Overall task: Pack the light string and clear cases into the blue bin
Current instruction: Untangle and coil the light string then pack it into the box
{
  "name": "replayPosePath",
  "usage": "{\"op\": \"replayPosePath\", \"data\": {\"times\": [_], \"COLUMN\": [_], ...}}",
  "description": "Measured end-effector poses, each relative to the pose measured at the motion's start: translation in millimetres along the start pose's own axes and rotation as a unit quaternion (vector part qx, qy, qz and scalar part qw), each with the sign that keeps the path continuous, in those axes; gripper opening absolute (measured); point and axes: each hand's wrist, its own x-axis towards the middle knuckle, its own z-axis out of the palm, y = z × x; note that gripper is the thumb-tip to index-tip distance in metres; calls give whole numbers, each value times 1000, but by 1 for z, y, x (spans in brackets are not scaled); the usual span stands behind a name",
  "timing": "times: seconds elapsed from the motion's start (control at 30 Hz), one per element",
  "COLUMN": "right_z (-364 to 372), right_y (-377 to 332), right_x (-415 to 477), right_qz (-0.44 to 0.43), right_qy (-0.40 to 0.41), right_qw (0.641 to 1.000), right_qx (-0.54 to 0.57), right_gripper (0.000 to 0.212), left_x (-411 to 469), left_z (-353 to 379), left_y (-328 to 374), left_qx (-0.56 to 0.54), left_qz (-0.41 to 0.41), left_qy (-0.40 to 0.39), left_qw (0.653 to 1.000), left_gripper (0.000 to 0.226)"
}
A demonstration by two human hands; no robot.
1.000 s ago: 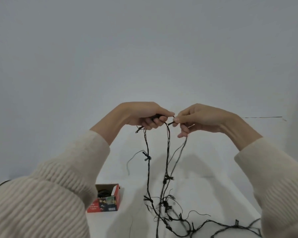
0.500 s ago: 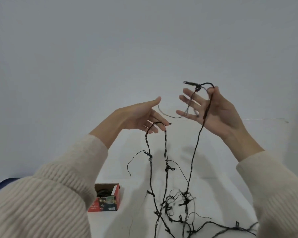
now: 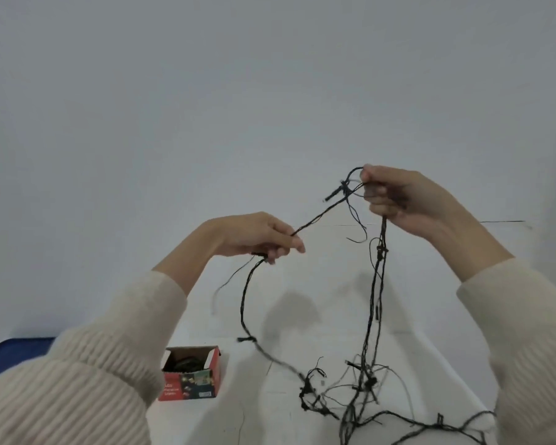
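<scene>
A dark light string (image 3: 372,303) hangs in the air in front of me and ends in a tangle on the white table (image 3: 302,322). My right hand (image 3: 395,197) is raised and closed around a bunch of its strands. Lower and to the left, my left hand (image 3: 264,234) pinches another stretch of the same string, and a taut strand runs between the two hands. A corner of the blue bin (image 3: 10,351) shows at the left edge behind my left sleeve. No clear cases are in view.
A small red cardboard box (image 3: 191,374), open on top with dark wire inside, stands on the table near my left sleeve. A pale wall fills the background. Loose string spreads across the table's near right part.
Both hands went from open to closed on the string. The right hand stayed high; the left took hold of a strand, pulling it taut between them. The hanging strands swung.
</scene>
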Motion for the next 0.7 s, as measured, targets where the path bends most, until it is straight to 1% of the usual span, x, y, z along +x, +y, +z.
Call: {"op": "replayPosePath", "data": {"times": [0.07,0.1,0.17,0.2,0.23,0.27,0.3,0.33,0.37,0.4,0.43,0.5,0.57,0.63,0.7], "right_z": [-4,-6,-18,-25,-32,-37,-38,-35,-28,-19,-8,11,24,30,24], "right_y": [5,6,5,3,2,1,0,-1,-2,-3,-2,5,17,22,18], "right_x": [3,5,7,6,4,1,-4,-10,-14,-17,-19,-18,-13,-9,-3], "right_qz": [-8,-12,-25,-28,-33,-38,-33,-11,21,53,71,67,54,55,39], "right_qy": [20,33,70,89,100,95,62,4,-61,-112,-142,-179,-194,-160,-96], "right_qw": [999,997,990,989,991,995,987,953,904,868,862,894,930,956,975], "right_qx": [41,74,121,117,81,-3,-143,-304,-424,-480,-482,-405,-307,-241,-196], "right_gripper": [19,20,22,24,27,29,29,25,20,16,16,20,20,17,16], "left_x": [2,2,-2,-4,-7,-9,-10,-10,-9,-7,-4,2,10,13,10], "left_z": [2,2,-1,-5,-9,-13,-16,-19,-20,-18,-14,-3,3,1,-4], "left_y": [-11,-18,-31,-38,-44,-47,-47,-43,-34,-23,-9,18,35,36,23], "left_qx": [84,93,38,-5,-56,-115,-160,-169,-137,-85,-33,15,17,1,23], "left_qz": [-49,-72,-93,-93,-83,-67,-48,-31,-20,-13,-5,23,56,69,57], "left_qy": [-21,-36,-50,-33,0,40,72,90,91,78,59,37,56,102,104], "left_qw": [995,992,994,995,995,990,983,981,986,993,998,999,997,992,993], "left_gripper": [16,16,16,17,19,21,22,24,24,24,24,22,21,16,13]}}
